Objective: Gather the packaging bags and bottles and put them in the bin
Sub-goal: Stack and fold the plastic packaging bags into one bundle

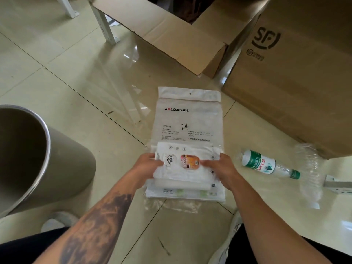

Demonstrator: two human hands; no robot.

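Observation:
A stack of flat white packaging bags lies on the floor tiles in front of me. The largest, a JOLDA bag (pixel 189 119), is at the bottom, and a smaller white bag (pixel 187 164) with an orange sticker lies on top. My left hand (pixel 147 164) grips the small bag's left edge. My right hand (pixel 219 167) grips its right edge. To the right lies a plastic bottle (pixel 266 163) with a green label and cap, on its side. Beyond the bottle is a clear air-cushion bag (pixel 309 178). The grey bin (pixel 47 159) stands at my left, mouth toward me.
A large SF cardboard box (pixel 297 77) stands at the right and an open cardboard box (pixel 171 31) at the back. White metal legs (pixel 103 23) rise behind. A clear plastic sheet (pixel 118 88) lies on the floor. A metal bracket (pixel 337 185) is at the far right.

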